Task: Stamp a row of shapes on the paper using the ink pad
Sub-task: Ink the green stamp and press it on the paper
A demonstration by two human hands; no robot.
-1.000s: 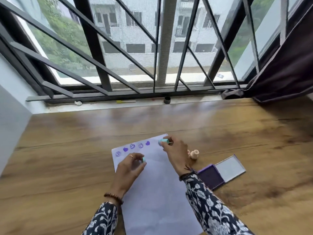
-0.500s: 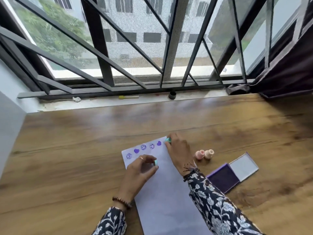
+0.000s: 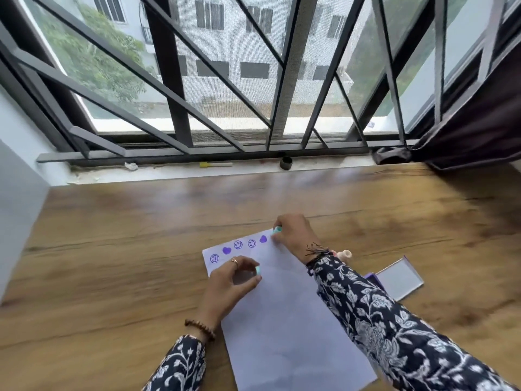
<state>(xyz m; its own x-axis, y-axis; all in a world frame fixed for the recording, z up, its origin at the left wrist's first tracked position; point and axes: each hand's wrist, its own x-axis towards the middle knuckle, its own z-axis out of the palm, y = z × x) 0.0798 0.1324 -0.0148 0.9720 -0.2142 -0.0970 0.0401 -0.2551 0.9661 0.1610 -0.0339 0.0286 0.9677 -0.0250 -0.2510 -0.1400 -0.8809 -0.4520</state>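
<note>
A white paper [image 3: 284,320] lies on the wooden table [image 3: 112,249] with a row of purple smileys and hearts [image 3: 238,245] along its far edge. My right hand [image 3: 294,235] presses a small teal stamp [image 3: 276,230] down at the right end of that row, at the paper's far right corner. My left hand [image 3: 231,283] rests on the paper below the row and pinches a second small teal stamp [image 3: 257,270]. The purple ink pad [image 3: 372,277] is mostly hidden behind my right forearm, its open lid [image 3: 399,279] beside it.
A pinkish stamp [image 3: 345,253] peeks out behind my right wrist. On the window sill lie a yellow marker [image 3: 215,165], a small dark cap [image 3: 286,163] and a crumpled scrap [image 3: 131,165]. A dark curtain [image 3: 465,131] hangs at the right. Metal window bars stand behind.
My right hand brought the teal stamp down from just above the paper onto its far right corner. My left hand stayed on the sheet. The view shifted left.
</note>
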